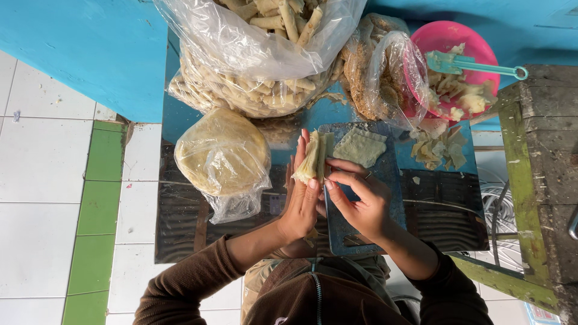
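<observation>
In the head view, a folded pastry wrapper (313, 157) is held upright between both hands, above a dark blue cutting board (394, 198). The left hand (301, 201) is laid flat against the wrapper's left side, fingers straight and close together. The right hand (358, 198) is curled, and the wrapper's lower right edge is pinched by its thumb and forefinger.

Just beyond the right hand, a flat pale wrapper (360, 146) is seen lying on the board. To the left of the left hand, a stack of round wrappers in a clear plastic bag (221, 157) is set on the table. Farther ahead of both hands, a large clear bag of finished rolls (265, 54) is piled. Ahead and to the right of the right hand, a pink bowl (448, 36) is placed, with a teal spatula (475, 65) resting across it and pale scraps inside. More dough scraps (438, 149) are scattered just right of the board. Brown sleeves (186, 283) are worn on both arms.
</observation>
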